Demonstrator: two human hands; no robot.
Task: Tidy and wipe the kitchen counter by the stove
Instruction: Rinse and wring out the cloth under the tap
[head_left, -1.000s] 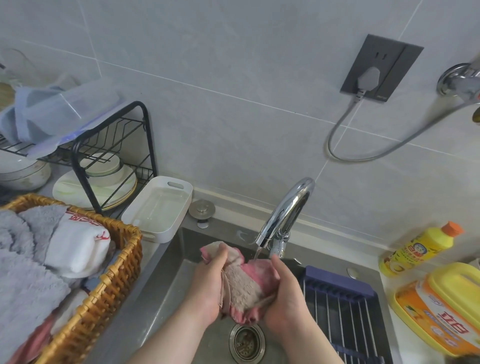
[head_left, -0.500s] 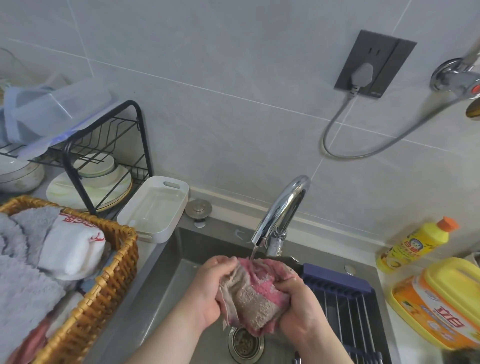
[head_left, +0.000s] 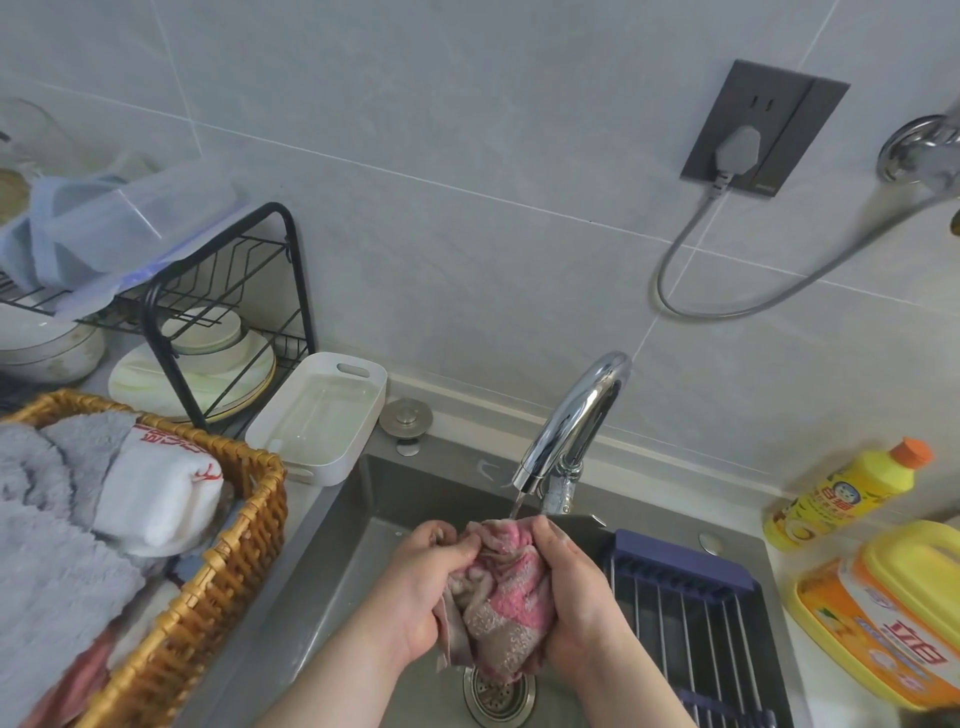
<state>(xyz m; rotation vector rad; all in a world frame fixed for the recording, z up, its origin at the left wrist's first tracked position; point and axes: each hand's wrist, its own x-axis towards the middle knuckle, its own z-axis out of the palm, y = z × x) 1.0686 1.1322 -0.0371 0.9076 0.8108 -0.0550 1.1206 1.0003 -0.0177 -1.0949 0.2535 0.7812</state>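
Lower centre of frame: one dishcloth (head_left: 506, 597), pink with brownish-beige patches, nubby, wet and bunched into a wad, held over the steel sink (head_left: 395, 493) directly above its round drain strainer (head_left: 498, 695). The left hand (head_left: 421, 587) and the right hand (head_left: 571, 592) each grip it, fingers curled round opposite sides. One chrome faucet (head_left: 576, 415) drops a thin stream of water (head_left: 515, 506) onto the cloth's upper edge. Right of the hands, one blue-framed wire rack (head_left: 680, 608) sits in the sink. Lower right, two yellow detergent containers: one small orange-capped bottle (head_left: 841, 499) and one large jug (head_left: 893, 597). Left: one wicker basket (head_left: 228, 561) of folded towels, one white handled tray (head_left: 322, 415), one black dish rack (head_left: 228, 291) holding plates.
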